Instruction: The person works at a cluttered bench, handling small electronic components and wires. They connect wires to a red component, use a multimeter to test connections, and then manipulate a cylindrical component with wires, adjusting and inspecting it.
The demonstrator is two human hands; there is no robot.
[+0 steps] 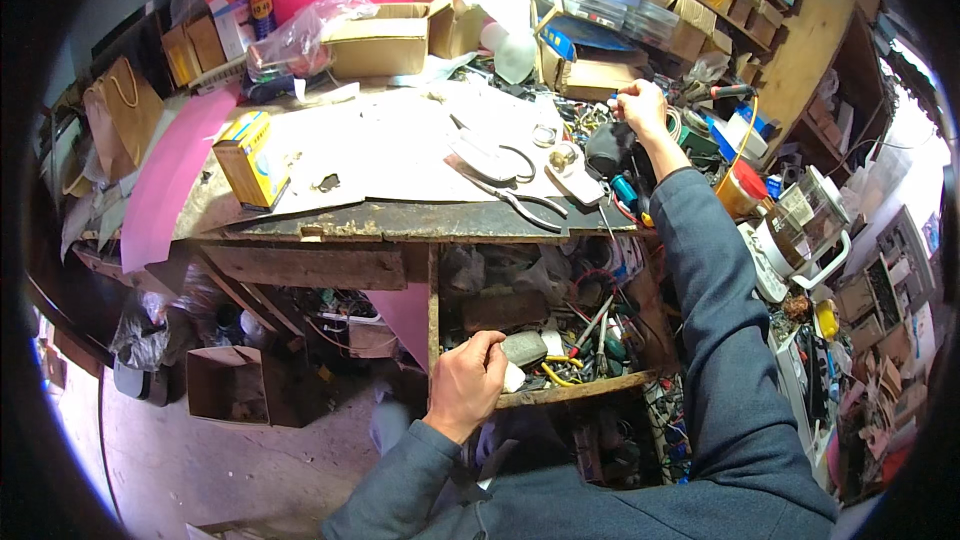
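Note:
My right hand [640,106] is stretched out to the back right of the bench, over a heap of small metal parts [585,120]. Its fingers are pinched together; what they hold, if anything, is too small to make out. Low in front of me, my left hand [466,380] is closed at the front left of a pulled-out drawer [590,390]. Its fingertips are partly hidden, beside a grey block [523,348] and a small white piece [514,378]. Yellow-handled pliers [562,372] and a screwdriver [592,326] lie inside the drawer. Pliers with dark handles [528,204] lie on the bench edge.
A yellow box [252,162] stands on the bench's left, with an opened cardboard carton [378,45] behind it. Beside my right arm are a red-lidded jar [742,188] and a clear-walled appliance [808,215]. A cardboard box [228,385] sits on the floor.

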